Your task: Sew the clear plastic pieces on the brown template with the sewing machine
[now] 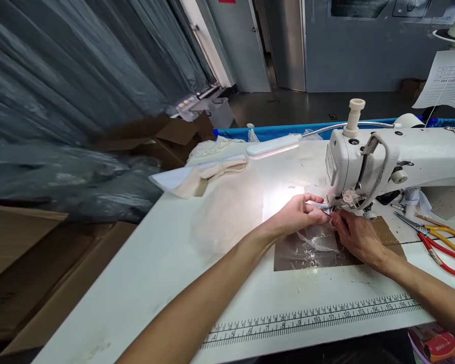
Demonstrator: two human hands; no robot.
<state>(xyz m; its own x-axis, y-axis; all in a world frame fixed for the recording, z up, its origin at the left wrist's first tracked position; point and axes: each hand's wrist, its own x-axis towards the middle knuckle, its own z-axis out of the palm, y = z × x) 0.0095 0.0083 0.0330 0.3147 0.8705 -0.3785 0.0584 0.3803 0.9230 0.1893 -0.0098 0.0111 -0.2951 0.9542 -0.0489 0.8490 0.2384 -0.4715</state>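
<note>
My left hand is at the needle area of a white sewing machine, thumb and fingers pinched together on sheer white fabric. Its loose part drapes below the fingers over a brown plate. Close against it, just below the presser foot, is my right hand, its fingers closed and curled. What those fingers hold is hidden. A thin dark piece, too small to name, shows between the fingertips of both hands. The needle tip is hard to see behind the fingers.
Red-handled scissors and yellow-handled scissors lie right of my right hand. A white lamp lights the table. Folded cream cloth lies at the back left. A printed ruler runs along the front edge. Cardboard boxes stand left.
</note>
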